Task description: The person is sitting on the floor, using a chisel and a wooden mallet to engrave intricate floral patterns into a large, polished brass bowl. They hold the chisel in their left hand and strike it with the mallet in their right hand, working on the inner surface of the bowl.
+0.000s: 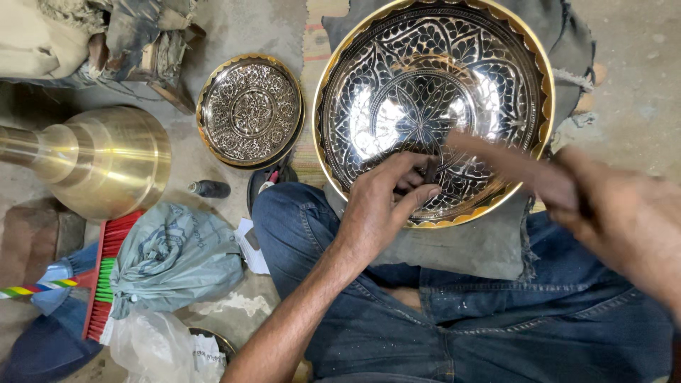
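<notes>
1. Head view. Large engraved brass bowl [433,106]: landmark; tilted toward the wearer, resting against a dark cloth [482,245] over blue-jeaned knees; floral pattern in black and silver, gold scalloped rim.
2. Left hand [383,206]: at the bowl's lower inner wall, fingers pinched narrow on a small dark punch [430,170] set against the engraving.
3. Right hand [624,213]: beside the bowl's lower right rim, closed round the handle of a motion-blurred tool [496,159], which crosses the bowl's lower interior; kind of tool cannot be told.
4. Smaller engraved plate [250,110]: left of the bowl, flat on the floor.
5. Brass bell-shaped vessel [99,159]: further left of the bowl, lying on its side.
6. Small dark bottle [211,189]: below the plate.
7. Grey plastic bag [174,255] and red brush [106,276]: lower left of the bowl.
</notes>
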A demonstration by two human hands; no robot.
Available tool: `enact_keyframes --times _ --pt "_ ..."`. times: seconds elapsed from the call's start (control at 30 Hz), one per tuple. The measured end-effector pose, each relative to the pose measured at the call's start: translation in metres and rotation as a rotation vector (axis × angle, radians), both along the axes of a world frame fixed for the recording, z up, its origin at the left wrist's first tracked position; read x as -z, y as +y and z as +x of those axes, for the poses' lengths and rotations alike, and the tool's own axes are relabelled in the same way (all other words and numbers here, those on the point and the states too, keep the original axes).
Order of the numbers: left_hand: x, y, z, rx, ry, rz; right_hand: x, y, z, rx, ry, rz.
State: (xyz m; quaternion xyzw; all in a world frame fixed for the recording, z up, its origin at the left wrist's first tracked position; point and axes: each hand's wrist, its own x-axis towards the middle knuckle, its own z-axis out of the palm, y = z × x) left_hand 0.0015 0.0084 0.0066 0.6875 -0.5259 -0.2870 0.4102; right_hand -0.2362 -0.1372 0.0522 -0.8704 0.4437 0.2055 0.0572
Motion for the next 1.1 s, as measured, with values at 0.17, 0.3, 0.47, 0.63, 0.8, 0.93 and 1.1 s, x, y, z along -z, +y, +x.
enact_keyframes --times 0.17,0.3,0.47,0.63,0.8,0.93,1.1 --pt "-0.004 0.005 -0.001 0.003 0.048 -0.020 -0.004 0.006 0.000 0.039 -0.099 0.053" --pt "-0.005 0.002 0.000 0.000 0.061 -0.001 -0.007 0.006 0.002 -0.097 -0.272 -0.070" --pt "-0.004 0.003 -0.002 -0.017 0.103 -0.019 -0.013 0.008 0.006 0.094 -0.310 0.017" --pt "0.001 0.004 -0.002 -0.009 0.045 -0.051 -0.014 0.011 0.011 0.152 -0.288 0.056" --pt "0.005 0.002 -0.001 -0.019 0.013 0.028 -0.006 0.010 -0.001 -0.077 -0.201 0.014" --pt "0.004 0.002 -0.001 -0.009 0.024 0.046 0.004 0.004 -0.007 0.092 -0.214 0.069" --pt "0.002 0.001 0.001 -0.008 0.013 0.020 0.005 0.001 -0.005 0.119 -0.466 0.160"
